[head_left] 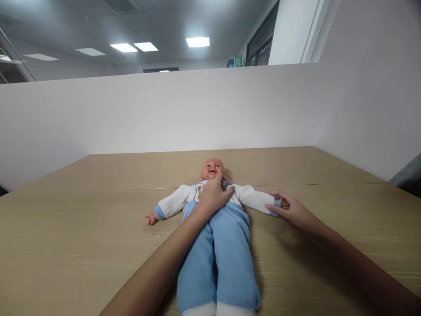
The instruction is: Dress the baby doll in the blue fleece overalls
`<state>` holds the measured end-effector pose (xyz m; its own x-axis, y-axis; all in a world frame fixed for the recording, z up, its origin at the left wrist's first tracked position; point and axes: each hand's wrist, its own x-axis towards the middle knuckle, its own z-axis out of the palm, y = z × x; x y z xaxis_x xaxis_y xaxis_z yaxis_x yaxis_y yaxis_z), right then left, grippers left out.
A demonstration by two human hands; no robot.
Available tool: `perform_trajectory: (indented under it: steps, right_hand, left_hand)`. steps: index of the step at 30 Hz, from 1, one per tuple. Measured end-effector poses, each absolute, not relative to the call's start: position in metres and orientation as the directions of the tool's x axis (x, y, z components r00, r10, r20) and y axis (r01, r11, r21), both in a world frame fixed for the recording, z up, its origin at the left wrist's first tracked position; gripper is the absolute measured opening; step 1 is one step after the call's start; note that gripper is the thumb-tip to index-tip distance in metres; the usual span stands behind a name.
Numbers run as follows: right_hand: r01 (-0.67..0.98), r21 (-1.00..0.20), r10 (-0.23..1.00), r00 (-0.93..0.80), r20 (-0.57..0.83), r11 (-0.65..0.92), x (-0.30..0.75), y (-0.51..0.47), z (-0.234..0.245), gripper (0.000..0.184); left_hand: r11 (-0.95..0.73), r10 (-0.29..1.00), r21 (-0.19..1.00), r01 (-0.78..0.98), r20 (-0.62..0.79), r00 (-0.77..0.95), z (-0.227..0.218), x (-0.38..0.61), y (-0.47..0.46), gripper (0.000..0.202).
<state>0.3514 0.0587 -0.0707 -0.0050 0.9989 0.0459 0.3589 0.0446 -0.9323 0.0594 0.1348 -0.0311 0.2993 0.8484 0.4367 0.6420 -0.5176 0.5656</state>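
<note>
A baby doll lies on its back on the wooden table, head away from me, in a white fleece top with blue cuffs and blue fleece trousers. My left hand rests on the doll's chest just under its chin, fingers curled against the top's collar. My right hand is closed around the blue cuff and hand of the doll's arm on the right side. The doll's other arm lies stretched out to the left, untouched.
White partition walls enclose the table at the back and right. Bare tabletop lies left and right of the doll. A dark object shows past the table's right edge. Ceiling lights are above.
</note>
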Motion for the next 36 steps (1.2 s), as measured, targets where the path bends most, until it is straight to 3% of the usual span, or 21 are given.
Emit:
perform_trajectory:
  steps: [7,10,14,16,18,22,26,29,36]
  right_hand:
    - [0.571,-0.805,0.987,-0.098,0.130,0.162,0.379,0.066,-0.077,0.057]
    - [0.664,-0.704,0.966,-0.126,0.228,0.253,0.381,0.066,-0.076,0.051]
    - [0.814,-0.432,0.874,-0.176,0.452,0.387,0.366,0.060,-0.070,0.046]
    - [0.841,-0.363,0.811,-0.144,0.567,0.402,0.347,0.052,-0.064,0.046]
    - [0.789,-0.425,0.788,-0.117,0.605,0.443,0.321,0.043,-0.056,0.041]
    - [0.496,-0.725,0.871,-0.162,0.463,0.477,0.265,0.034,-0.044,0.025]
    - [0.452,-0.783,0.904,-0.245,0.350,0.426,0.240,0.049,-0.045,0.028]
    - [0.303,-0.897,0.937,-0.236,0.256,0.321,0.239,0.065,-0.053,0.037]
    - [0.022,-0.968,0.968,-0.042,0.247,0.248,0.238,0.074,-0.071,0.045]
  left_hand:
    - [-0.479,0.808,0.334,0.812,0.530,0.258,-0.020,0.042,0.130,0.022]
    - [-0.470,0.771,0.265,0.842,0.589,0.244,-0.019,0.019,0.129,0.020]
    - [-0.474,0.740,0.333,0.815,0.652,0.164,-0.028,-0.020,0.117,0.018]
    - [-0.498,0.728,0.416,0.761,0.678,0.106,-0.038,-0.038,0.105,0.017]
    - [-0.499,0.758,0.513,0.698,0.649,0.066,-0.049,-0.051,0.090,0.019]
    - [-0.440,0.875,0.646,0.623,0.464,0.136,-0.067,-0.063,0.069,0.027]
    - [-0.396,0.913,0.735,0.550,0.380,0.148,-0.074,-0.063,0.067,0.034]
    - [-0.385,0.922,0.784,0.487,0.350,0.166,-0.072,-0.065,0.072,0.035]
    - [-0.328,0.932,0.903,0.277,0.261,0.250,-0.067,-0.074,0.085,0.037]
